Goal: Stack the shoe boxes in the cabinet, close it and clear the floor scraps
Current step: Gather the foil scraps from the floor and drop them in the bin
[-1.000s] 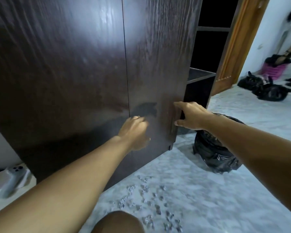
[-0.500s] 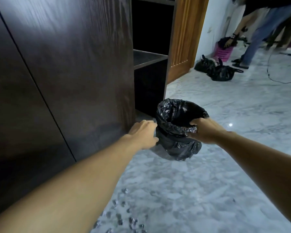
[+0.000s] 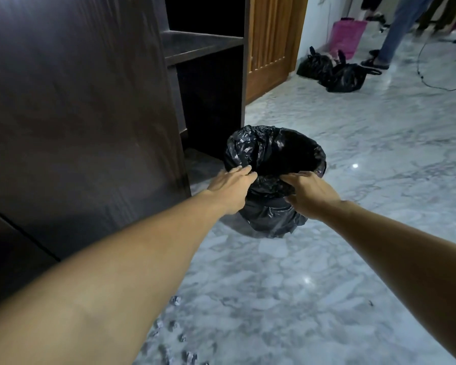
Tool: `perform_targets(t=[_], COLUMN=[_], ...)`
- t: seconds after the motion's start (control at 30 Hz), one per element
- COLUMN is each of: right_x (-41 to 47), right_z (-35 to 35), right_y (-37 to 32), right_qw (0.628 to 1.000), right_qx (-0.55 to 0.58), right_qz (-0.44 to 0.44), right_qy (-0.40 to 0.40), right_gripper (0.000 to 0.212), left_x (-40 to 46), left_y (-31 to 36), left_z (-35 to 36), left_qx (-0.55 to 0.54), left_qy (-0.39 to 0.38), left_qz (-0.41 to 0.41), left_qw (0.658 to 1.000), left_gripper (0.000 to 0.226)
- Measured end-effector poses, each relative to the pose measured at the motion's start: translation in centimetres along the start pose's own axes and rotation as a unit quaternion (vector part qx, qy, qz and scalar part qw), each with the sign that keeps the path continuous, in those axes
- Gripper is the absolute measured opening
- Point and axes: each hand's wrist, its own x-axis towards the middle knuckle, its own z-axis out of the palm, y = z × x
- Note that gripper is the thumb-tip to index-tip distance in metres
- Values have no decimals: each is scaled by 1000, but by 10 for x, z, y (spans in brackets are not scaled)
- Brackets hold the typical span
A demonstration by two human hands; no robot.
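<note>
A small bin lined with a black plastic bag [image 3: 269, 154] stands on the marble floor just right of the dark wooden cabinet [image 3: 84, 122]. My left hand [image 3: 231, 187] pinches the bag's near left rim. My right hand [image 3: 309, 192] grips the near right rim. The cabinet's doors are shut; no shoe boxes show. Small crumpled paper scraps [image 3: 175, 329] lie on the floor near the bottom edge, below my left forearm.
An open dark shelf unit [image 3: 203, 44] stands beside the cabinet, then a wooden door [image 3: 273, 40]. Two tied black bags [image 3: 334, 72] and a pink basket [image 3: 346, 35] lie at the far right. A person's legs [image 3: 395, 32] and a floor cable [image 3: 437, 85] are beyond.
Both hands left the cabinet door and went to the lined bin. The right hand took the rim first; now both hold it and the bag's mouth is wider.
</note>
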Motion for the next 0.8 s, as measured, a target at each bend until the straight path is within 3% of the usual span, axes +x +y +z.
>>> perform_targets(t=[0.27, 0.4, 0.57, 0.8], right_x=[2, -18, -54, -106], right_z=[12, 8, 2, -18], right_y=[-3, -10, -24, -41], right_qw=[999, 998, 997, 993], right_qx=[-11, -29, -38, -51], right_qz=[-1, -33, -58, -101], right_qy=[48, 43, 25, -25], right_gripper=[34, 31, 29, 30], left_x=[11, -6, -44, -98], left_y=[5, -3, -6, -3], left_z=[15, 18, 12, 4], left_qx=[18, -16, -52, -101], left_qy=[110, 114, 52, -26], left_qz=[6, 36, 44, 25], left_qw=[994, 993, 996, 994], left_gripper=[48, 45, 39, 51])
